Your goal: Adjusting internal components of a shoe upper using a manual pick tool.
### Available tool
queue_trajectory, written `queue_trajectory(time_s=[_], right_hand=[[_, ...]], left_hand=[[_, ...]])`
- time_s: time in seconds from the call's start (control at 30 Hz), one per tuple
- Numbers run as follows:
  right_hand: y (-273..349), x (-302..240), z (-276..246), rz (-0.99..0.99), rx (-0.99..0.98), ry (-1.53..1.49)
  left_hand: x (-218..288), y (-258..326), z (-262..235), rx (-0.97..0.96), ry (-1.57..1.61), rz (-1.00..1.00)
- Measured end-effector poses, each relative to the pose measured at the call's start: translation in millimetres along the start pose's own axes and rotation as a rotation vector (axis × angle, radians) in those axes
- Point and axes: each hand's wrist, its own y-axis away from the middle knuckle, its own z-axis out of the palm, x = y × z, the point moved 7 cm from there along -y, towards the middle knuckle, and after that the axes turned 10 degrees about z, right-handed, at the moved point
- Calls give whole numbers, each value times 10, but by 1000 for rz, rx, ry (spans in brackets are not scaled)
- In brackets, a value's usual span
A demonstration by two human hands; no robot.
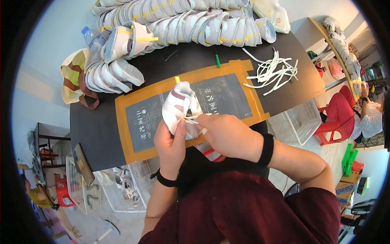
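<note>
My left hand point(170, 144) grips a white shoe upper point(178, 103) with maroon trim from below, holding it upright over the dark mat point(227, 95) edged in orange tape. My right hand point(225, 136) pinches a thin white lace point(190, 119) at the side of that upper, fingers closed on it. Both wrists wear black bands. A loose pile of white laces point(272, 71) lies on the black table point(97, 130) to the right of the mat.
Rows of stacked white uppers point(195, 26) line the far table edge, with more at the left point(111, 73). A water bottle point(91, 38) and a cloth bag point(75, 79) stand far left. A white basket point(298, 122) sits right; a person in red sits beyond.
</note>
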Motion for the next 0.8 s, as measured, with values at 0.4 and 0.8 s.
queue_trajectory(time_s=[0.4, 0.8], right_hand=[[-220, -305, 1, -134, -202, 277], [-512, -346, 98, -150, -394, 405]], left_hand=[[75, -37, -67, 114, -307, 82], [16, -43, -84, 146, -340, -15]])
